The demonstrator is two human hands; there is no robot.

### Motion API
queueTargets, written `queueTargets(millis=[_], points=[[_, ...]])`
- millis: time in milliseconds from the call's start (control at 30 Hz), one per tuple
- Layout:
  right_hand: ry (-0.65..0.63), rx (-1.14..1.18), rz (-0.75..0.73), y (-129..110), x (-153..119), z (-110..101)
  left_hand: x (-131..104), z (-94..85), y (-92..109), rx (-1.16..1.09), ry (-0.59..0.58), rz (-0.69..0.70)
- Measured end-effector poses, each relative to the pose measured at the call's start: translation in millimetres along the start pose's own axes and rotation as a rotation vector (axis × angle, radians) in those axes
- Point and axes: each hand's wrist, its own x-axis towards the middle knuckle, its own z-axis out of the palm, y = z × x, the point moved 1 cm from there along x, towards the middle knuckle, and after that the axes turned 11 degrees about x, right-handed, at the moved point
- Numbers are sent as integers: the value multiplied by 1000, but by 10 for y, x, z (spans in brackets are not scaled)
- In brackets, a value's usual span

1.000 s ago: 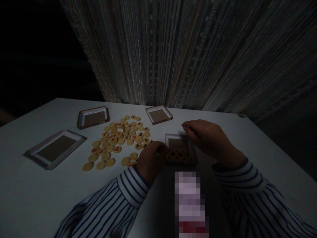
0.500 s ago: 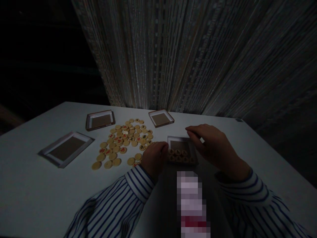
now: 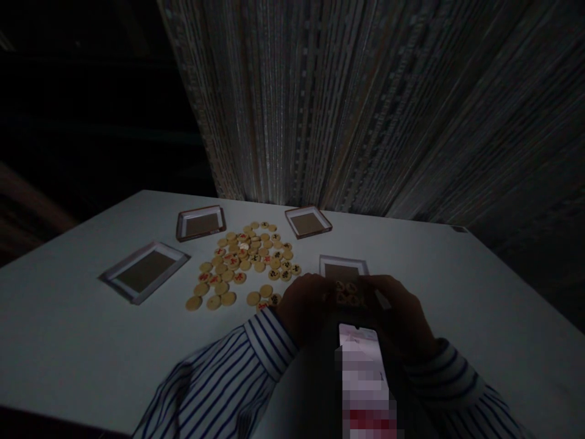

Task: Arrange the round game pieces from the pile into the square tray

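Observation:
A shallow tray [image 3: 342, 258] stands in front of me, with several round xiangqi pieces [image 3: 346, 286] in its near part. My left hand [image 3: 304, 308] is at its left side, fingers curled inward and their tips dark. From the right, my right hand [image 3: 400, 311] reaches over the tray's edge, fingers bent toward the pieces, with a small gap showing between thumb and fingers. Whatever the fingertips hold is lost in shadow. Left of my left hand spreads a loose pile of xiangqi pieces [image 3: 245, 266], some face up with red or black characters.
Three more shallow trays lie around the pile: one at left [image 3: 114, 277], one at back left [image 3: 179, 225] and one at back centre [image 3: 293, 222]. A lit phone [image 3: 359, 338] is between my forearms. Behind the white table [image 3: 457, 292] hangs a string curtain [image 3: 292, 122].
My right hand has come down and left onto the tray's right side. My left hand has moved in over its left side. The view has shifted slightly, and the phone's top edge now shows.

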Motion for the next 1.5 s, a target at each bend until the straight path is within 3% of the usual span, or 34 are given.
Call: queueTargets(millis=[200,333,567,767,1500], points=[[9,17,82,9,-50,27,-26,-42,125,18,-55,210],[-10,29,116,4,-62,40,-44,-41,147,-16,-83,275],[5,23,113,39,-83,38,-50,-56,163,-115,-82,292],[93,51,150,27,-83,28,-51,-74,194,-164,-180,324],[19,59,206,52,-120,56,-63,-68,187,-125,-174,322]])
